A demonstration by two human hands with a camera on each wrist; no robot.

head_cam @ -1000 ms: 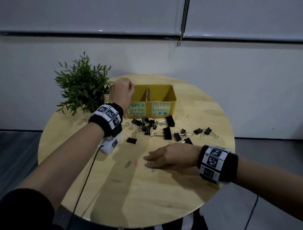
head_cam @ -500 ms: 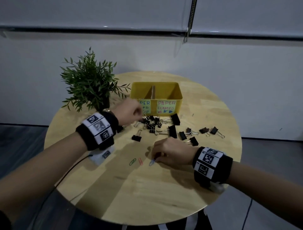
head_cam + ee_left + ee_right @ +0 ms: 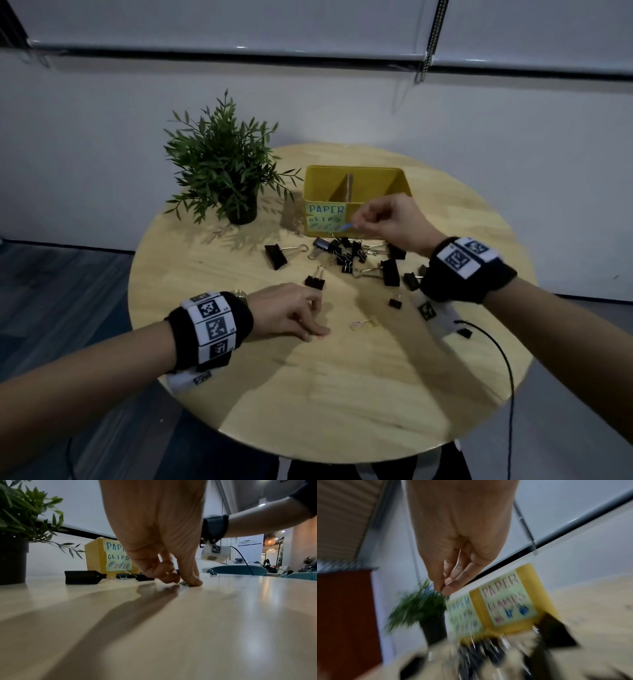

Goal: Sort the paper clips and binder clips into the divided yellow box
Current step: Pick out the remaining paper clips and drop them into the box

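Now the right hand [image 3: 394, 219] is pinching a blue clip [image 3: 346, 226] before the box [image 3: 356, 174], needing its left cell, while left fingers [image 3: 192, 580] are seemingly pinching a desk-lying clip [image 3: 183, 583].

Surface [image 3: 342, 394]: divided box [image 3: 356, 178] at the far middle, potted plant [image 3: 226, 171] to its left. Binder clips [image 3: 346, 253] scattered just before the box, one [image 3: 275, 256] lying apart to the left. Nearer the front, a paper clip [image 3: 361, 323] lies between the left hand [image 3: 291, 317] and right hand [image 3: 394, 222], the right raised before the box front.
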